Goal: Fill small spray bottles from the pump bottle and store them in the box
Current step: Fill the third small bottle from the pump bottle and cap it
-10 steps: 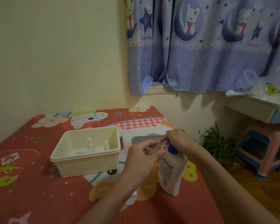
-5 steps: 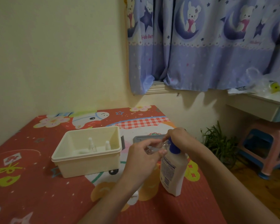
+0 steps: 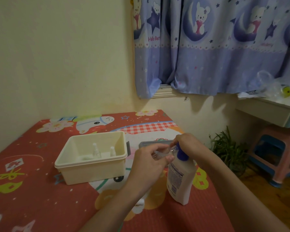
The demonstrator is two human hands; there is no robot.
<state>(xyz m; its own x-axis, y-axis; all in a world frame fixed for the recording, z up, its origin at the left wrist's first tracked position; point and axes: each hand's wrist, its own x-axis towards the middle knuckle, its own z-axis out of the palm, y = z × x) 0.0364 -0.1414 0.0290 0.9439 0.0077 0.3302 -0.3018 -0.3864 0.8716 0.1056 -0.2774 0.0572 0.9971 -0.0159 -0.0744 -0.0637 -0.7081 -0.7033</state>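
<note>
A white pump bottle (image 3: 180, 180) with a blue pump head (image 3: 181, 152) stands on the red patterned mat. My right hand (image 3: 189, 144) covers the pump head from above, fingers curled over it. My left hand (image 3: 147, 163) holds a small clear spray bottle (image 3: 164, 152) tilted on its side, its mouth at the pump's nozzle. A cream plastic box (image 3: 92, 166) sits to the left, with two small clear spray bottles (image 3: 96, 150) (image 3: 112, 151) standing upright inside.
A grey lid (image 3: 151, 144) lies behind my hands. A small white cap (image 3: 140, 202) lies on the mat under my left forearm. The mat's right edge drops to a wooden floor with a plant (image 3: 227, 148) and a pink stool (image 3: 274, 158).
Both hands and the bottles stay nearly as they were; only the view shifts slightly.
</note>
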